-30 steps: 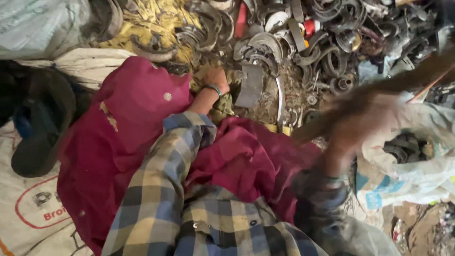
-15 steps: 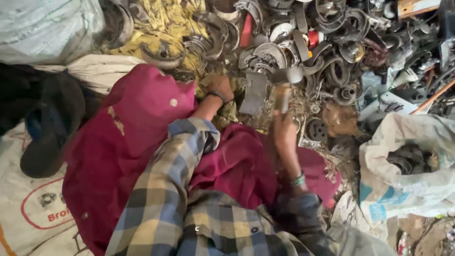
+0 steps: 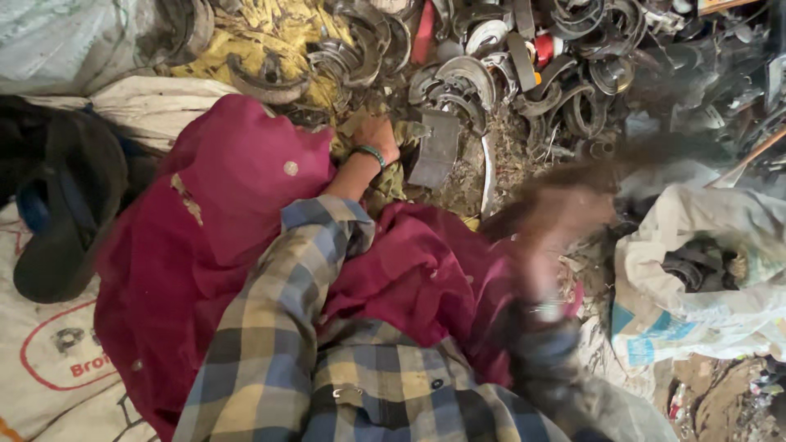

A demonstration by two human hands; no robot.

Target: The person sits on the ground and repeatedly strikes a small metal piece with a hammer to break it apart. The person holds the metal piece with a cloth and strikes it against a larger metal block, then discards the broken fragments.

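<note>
My left hand (image 3: pixel 378 139), with a green bangle at the wrist, lies on a dirty yellowish rag (image 3: pixel 385 184) and grips the left edge of a flat grey metal piece (image 3: pixel 438 147) on the ground. My right hand (image 3: pixel 565 217) is a motion blur to the right of that piece. It is closed around a hammer (image 3: pixel 655 160), seen only as a dark streak running up and to the right. My lap is covered by maroon cloth (image 3: pixel 221 213), and my sleeves are blue and yellow plaid.
A heap of curved grey metal shoes and rings (image 3: pixel 524 65) fills the ground ahead. A white sack (image 3: pixel 704 278) with dark parts inside lies at the right. At the left are a dark cap (image 3: pixel 65 221) and more white sacks (image 3: pixel 49 368).
My right hand came down with the hammer onto the metal piece half a second ago and has now swung back up and to the right. My left hand has stayed put.
</note>
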